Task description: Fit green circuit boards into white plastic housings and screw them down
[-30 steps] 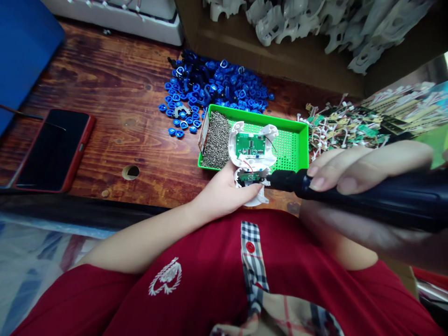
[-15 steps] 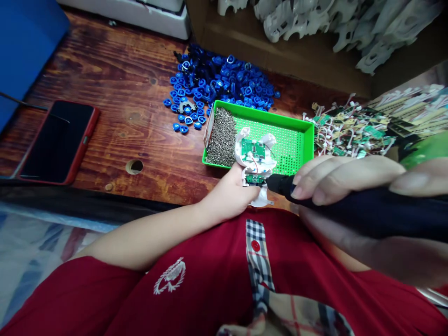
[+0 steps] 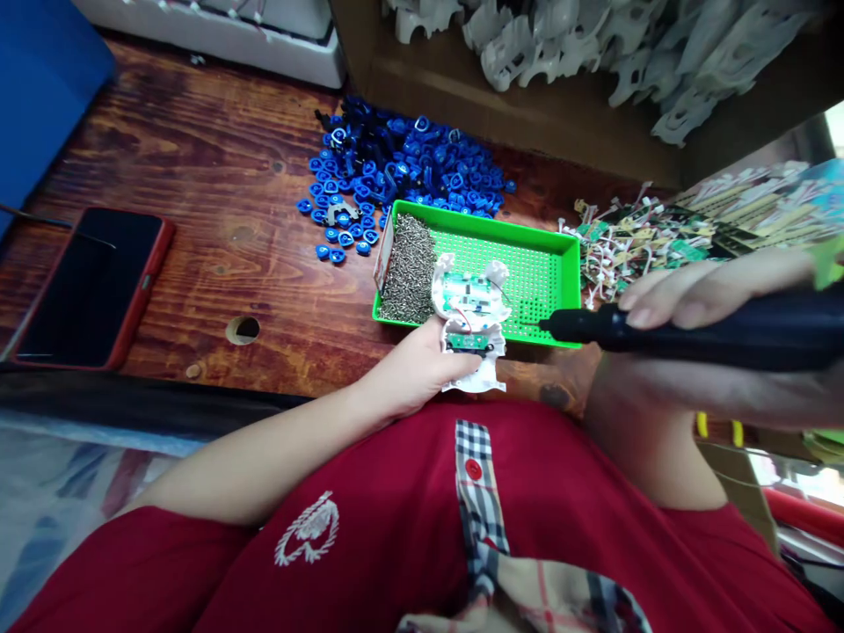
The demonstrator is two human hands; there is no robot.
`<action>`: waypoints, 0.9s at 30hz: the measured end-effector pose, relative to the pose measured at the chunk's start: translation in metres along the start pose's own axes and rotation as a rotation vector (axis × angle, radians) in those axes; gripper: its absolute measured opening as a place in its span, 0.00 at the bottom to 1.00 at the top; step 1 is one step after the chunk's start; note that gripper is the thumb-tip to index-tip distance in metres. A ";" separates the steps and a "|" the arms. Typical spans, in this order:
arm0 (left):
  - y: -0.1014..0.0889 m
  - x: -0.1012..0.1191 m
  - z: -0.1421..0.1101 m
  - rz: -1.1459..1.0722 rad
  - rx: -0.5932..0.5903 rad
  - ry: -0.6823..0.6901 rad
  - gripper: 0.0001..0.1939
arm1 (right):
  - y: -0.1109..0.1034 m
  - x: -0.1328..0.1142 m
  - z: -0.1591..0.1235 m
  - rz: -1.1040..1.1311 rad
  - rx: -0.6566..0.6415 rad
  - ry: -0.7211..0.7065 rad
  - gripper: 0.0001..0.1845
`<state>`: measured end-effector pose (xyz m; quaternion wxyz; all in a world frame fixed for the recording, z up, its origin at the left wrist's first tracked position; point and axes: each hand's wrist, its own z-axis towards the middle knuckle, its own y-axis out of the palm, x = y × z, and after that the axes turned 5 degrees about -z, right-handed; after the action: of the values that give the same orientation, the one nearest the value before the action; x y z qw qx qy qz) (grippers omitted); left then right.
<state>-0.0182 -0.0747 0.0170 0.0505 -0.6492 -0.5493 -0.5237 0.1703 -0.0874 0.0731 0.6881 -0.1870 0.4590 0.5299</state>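
My left hand (image 3: 422, 365) is closed on a white plastic housing (image 3: 484, 378), its thumb lying across the lower part. Green circuit boards (image 3: 469, 292) sit inside the housing, with thin red wires between them. In my right hand (image 3: 699, 294) is a black electric screwdriver (image 3: 718, 332), held level with its tip pointing left. That tip is over the right part of a green perforated tray (image 3: 572, 272), apart from the housing. Many small screws (image 3: 410, 272) fill the tray's left end.
Behind the tray is a heap of blue plastic parts (image 3: 428, 167). Wired circuit boards (image 3: 633, 237) are piled to the right. A cardboard box (image 3: 527, 114) of white shells (image 3: 514, 53) stands at the back. A phone (image 3: 92, 286) lies left, near a hole (image 3: 243, 330) in the table.
My right hand has drawn the screwdriver away from the housing, up and to the right, over the tray. My left hand still holds the housing. The whole view has shifted slightly.
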 end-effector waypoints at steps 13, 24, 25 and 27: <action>-0.006 -0.001 0.002 -0.027 0.014 -0.060 0.27 | -0.008 0.046 -0.010 -0.075 0.003 -0.165 0.13; -0.006 -0.001 0.002 0.037 0.023 -0.047 0.25 | -0.009 0.054 -0.014 -0.134 -0.014 -0.207 0.11; -0.006 -0.001 0.002 0.036 0.018 -0.050 0.25 | -0.009 0.054 -0.014 -0.134 -0.024 -0.220 0.11; -0.007 -0.001 0.002 0.030 0.015 -0.055 0.24 | -0.010 0.053 -0.014 -0.132 -0.031 -0.225 0.10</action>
<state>-0.0222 -0.0720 0.0119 0.0483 -0.6710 -0.5448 -0.5006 0.1738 -0.0716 0.0194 0.7656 -0.1670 0.3574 0.5082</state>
